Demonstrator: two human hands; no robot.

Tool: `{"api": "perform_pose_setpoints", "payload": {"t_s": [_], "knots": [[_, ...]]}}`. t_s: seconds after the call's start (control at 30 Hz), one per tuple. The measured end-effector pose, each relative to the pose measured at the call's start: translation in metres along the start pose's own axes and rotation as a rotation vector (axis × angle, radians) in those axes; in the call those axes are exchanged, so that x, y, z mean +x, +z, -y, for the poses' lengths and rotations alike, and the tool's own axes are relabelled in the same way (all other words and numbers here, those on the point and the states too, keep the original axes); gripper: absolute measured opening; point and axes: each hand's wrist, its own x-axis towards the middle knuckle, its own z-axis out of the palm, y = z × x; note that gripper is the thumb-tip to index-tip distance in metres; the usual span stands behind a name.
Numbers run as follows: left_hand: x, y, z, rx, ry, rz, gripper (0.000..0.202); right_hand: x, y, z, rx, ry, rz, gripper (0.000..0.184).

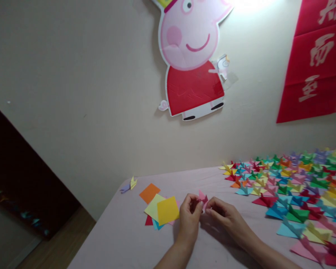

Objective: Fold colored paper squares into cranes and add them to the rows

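folded pink paper point(202, 195), one piece: raised above the pale pink table cover point(114, 239), between the two hands; left hand point(190, 210): thumb and fingers pinching the piece from the left; right hand point(222, 213): fingertips at the piece's right edge, whether gripping it cannot be told; loose paper squares point(168, 210), overlapping, left of the left hand: yellow uppermost, pale yellow, orange, red and blue showing; two small folded pieces point(133, 183), yellow and purple, at the far left corner; many-coloured folded paper birds point(296, 214), in rows, at right, reaching far to the wall point(100, 112)
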Motion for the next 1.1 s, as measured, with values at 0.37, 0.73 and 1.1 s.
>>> {"api": "perform_pose_setpoints", "payload": {"t_s": [0.37,0.73,1.1], "knots": [[-0.0022,0.0019,-0.0051,0.062,0.001,0.083,0.018,0.0045,-0.0061,0.0001,0.021,-0.067,-0.062,0.028],[0.0029,-0.0019,0.0005,-0.111,-0.072,-0.006,0.031,0.0,-0.0032,-0.0048,-0.096,-0.234,-0.033,0.015],[-0.0017,0.0026,0.0009,-0.042,-0.008,0.102,0.014,0.0025,-0.0054,-0.003,-0.078,-0.144,-0.101,0.024]]}}
